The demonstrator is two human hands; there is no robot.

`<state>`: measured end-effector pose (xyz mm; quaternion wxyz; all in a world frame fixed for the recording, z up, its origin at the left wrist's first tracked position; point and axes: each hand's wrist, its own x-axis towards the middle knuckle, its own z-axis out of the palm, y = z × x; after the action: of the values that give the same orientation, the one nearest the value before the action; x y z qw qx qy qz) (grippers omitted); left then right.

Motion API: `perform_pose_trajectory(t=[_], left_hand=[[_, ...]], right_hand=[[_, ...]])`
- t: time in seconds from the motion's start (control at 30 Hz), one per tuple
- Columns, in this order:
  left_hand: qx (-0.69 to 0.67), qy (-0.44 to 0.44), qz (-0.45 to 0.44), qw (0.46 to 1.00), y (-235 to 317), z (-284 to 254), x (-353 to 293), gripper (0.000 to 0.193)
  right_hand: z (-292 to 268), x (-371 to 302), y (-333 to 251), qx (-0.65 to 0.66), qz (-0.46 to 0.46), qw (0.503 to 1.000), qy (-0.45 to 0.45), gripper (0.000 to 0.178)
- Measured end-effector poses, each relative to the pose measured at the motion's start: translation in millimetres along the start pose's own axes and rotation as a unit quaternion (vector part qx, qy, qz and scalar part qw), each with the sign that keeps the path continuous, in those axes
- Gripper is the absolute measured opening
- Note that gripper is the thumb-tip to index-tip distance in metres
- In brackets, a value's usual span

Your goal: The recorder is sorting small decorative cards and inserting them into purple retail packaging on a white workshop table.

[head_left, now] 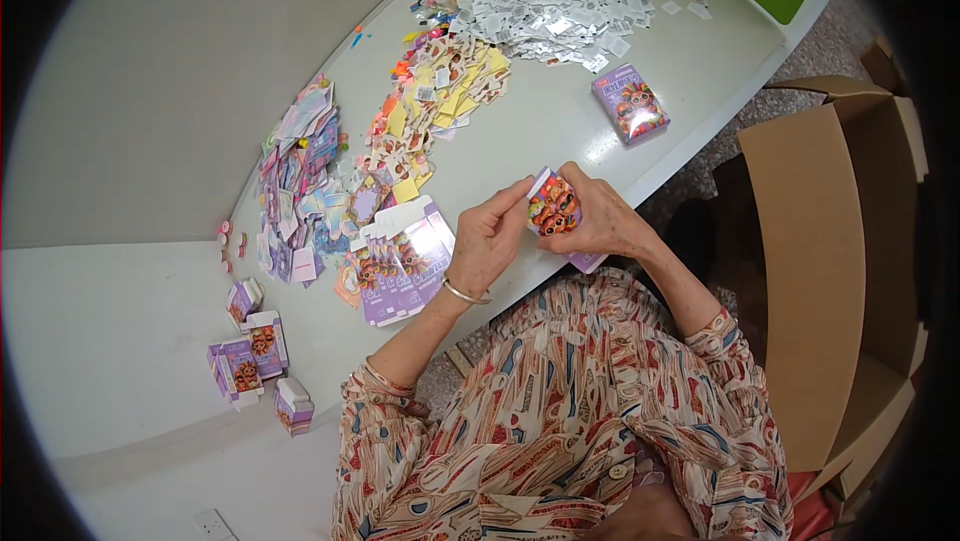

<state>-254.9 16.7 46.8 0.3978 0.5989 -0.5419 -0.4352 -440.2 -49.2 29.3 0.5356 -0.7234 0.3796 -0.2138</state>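
Just over the table's front edge, my right hand [606,216] wraps round a small purple carton [553,203] printed with orange cartoon figures. The fingers of my left hand [488,239] are closed at the carton's left edge, by its white flap; what lies under their tips is hidden. Beside my left wrist, overlapping flattened purple cartons [425,246] fan out on the table. A similar carton [632,106], standing shaped and closed, sits farther off to the right.
Small white packets [560,16] heap at the table's far side. Yellow and brown cards [450,86] and pastel packets [300,171] pile to the left. Several purple cartons [245,366] stand at the lower left. An open cardboard box [810,271] is right of the table [540,111].
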Motion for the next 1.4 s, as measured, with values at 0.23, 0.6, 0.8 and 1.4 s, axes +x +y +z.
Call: perform_pose_trajectory(t=[0.23, 0.6, 0.8, 1.4], left_hand=[[0.167, 0.083, 0.195, 0.963, 2, 11, -5, 0.024], [0.065, -0.076, 0.015, 0.995, 10, -17, 27, 0.025], [0.179, -0.009, 0.096, 0.979, 19, -1, 8, 0.026], [-0.048, -0.055, -0.065, 0.995, -4, -19, 9, 0.023]], right_hand=[[7, -2, 0, -0.012, -0.016, 1.000, -0.002, 0.060], [9, -3, 2, -0.060, -0.053, 0.997, -0.015, 0.064], [5, -2, 1, -0.038, -0.037, 0.998, -0.016, 0.063], [6, 2, 4, -0.066, -0.049, 0.996, -0.022, 0.060]])
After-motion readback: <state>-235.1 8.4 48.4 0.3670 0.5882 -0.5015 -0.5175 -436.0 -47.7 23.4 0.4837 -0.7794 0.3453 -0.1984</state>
